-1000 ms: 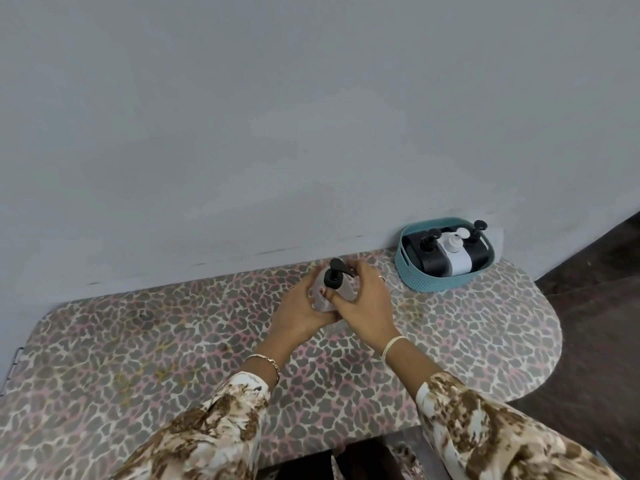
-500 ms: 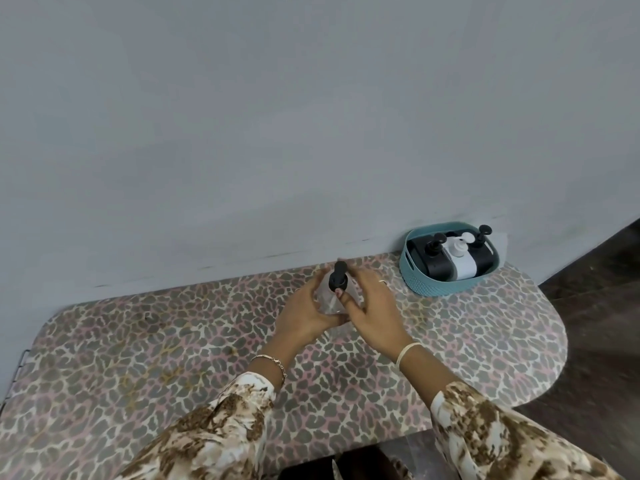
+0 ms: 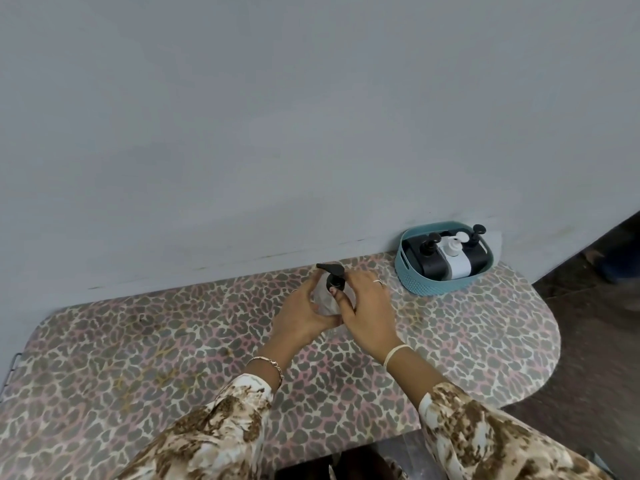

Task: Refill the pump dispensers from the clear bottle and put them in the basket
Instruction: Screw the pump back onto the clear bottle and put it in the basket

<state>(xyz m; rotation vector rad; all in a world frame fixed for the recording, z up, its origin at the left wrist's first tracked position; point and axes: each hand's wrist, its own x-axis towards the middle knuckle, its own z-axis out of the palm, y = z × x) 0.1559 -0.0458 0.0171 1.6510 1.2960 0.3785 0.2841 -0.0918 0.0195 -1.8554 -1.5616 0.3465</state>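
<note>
A clear bottle (image 3: pixel 325 296) with a black pump head (image 3: pixel 333 276) stands on the leopard-print table (image 3: pixel 138 358) near the wall. My left hand (image 3: pixel 300 315) grips the bottle's body from the left. My right hand (image 3: pixel 367 311) pinches the black pump collar between thumb and fingers. The pump spout points left. A teal basket (image 3: pixel 429 284) at the back right holds two black pump dispensers (image 3: pixel 431 259) (image 3: pixel 478 251) and a white one (image 3: pixel 455 259) between them.
A grey wall runs right behind the table. The table's rounded right end drops to a dark floor (image 3: pixel 595 341). A metal bracket (image 3: pixel 12 367) sticks out at the far left edge.
The pump spout has turned from pointing right, through facing away, to pointing left under my right hand. Both hands stay on the bottle in the same spot.
</note>
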